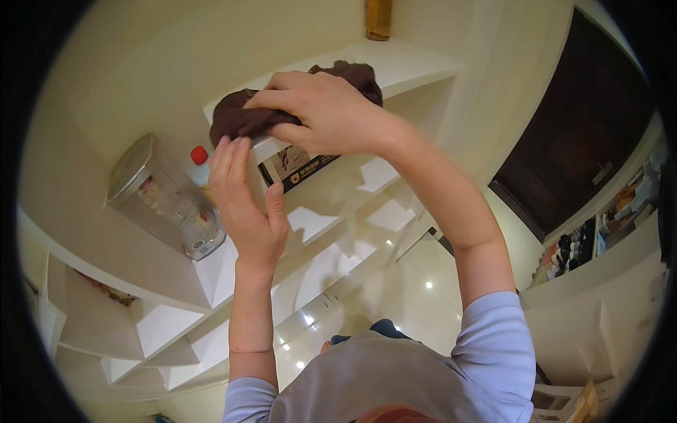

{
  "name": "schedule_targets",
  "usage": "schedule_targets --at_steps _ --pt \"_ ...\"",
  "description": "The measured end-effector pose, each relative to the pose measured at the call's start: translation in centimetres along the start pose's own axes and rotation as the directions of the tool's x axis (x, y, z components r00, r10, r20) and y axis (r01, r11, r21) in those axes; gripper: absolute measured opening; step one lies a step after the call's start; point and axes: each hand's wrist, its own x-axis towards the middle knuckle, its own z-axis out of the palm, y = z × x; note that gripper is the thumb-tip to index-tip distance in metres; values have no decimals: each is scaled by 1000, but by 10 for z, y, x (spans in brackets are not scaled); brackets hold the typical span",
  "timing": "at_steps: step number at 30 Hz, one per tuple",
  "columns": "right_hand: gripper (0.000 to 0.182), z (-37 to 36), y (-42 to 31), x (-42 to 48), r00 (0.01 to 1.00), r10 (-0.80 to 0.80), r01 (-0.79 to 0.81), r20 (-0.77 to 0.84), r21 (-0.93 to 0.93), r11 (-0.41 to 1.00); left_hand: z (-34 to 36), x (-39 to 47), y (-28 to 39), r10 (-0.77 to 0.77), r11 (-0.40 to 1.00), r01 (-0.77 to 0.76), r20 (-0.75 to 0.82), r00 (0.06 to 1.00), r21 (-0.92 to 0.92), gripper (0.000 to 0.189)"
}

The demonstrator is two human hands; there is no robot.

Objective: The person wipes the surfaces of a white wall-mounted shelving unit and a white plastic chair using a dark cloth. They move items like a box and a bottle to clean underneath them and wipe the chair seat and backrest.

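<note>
My right hand (322,108) is shut on a dark brown cloth (235,119), pressing it onto the top of a white shelf unit (418,69). The cloth spreads out on both sides of the hand, and its middle is hidden beneath the palm. Lower and to the left, my left hand (246,211) is raised with the thumb apart from the fingers and nothing in its grasp. Its fingertips meet the cloth's lower left end in the picture; whether they touch the cloth or the shelf edge behind it, I cannot tell.
Left of my left hand stand a transparent lidded container (169,201) and a red-capped bottle (199,156). A printed box (296,166) lies under the top board. An amber-coloured object (378,21) stands at the back. A dark door (576,127) and shoes (568,251) are at right.
</note>
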Motion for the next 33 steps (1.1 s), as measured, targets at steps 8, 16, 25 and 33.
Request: schedule_targets --at_steps 8,16,25,33 --pt "36 -25 150 -102 739 145 -375 -658 -222 900 9 1 4 21 1000 -21 -30 999 -17 53" --pt "42 15 125 -93 562 274 -544 -780 -100 833 21 0 12 -15 1000 18 -88 996 25 53" --pt "47 70 -14 -54 686 157 -214 -711 9 977 25 -1 17 -58 997 64 -125 990 50 54" --pt "30 96 -23 -49 613 -46 44 -789 -25 999 29 -1 18 -101 994 106 -197 975 13 59"
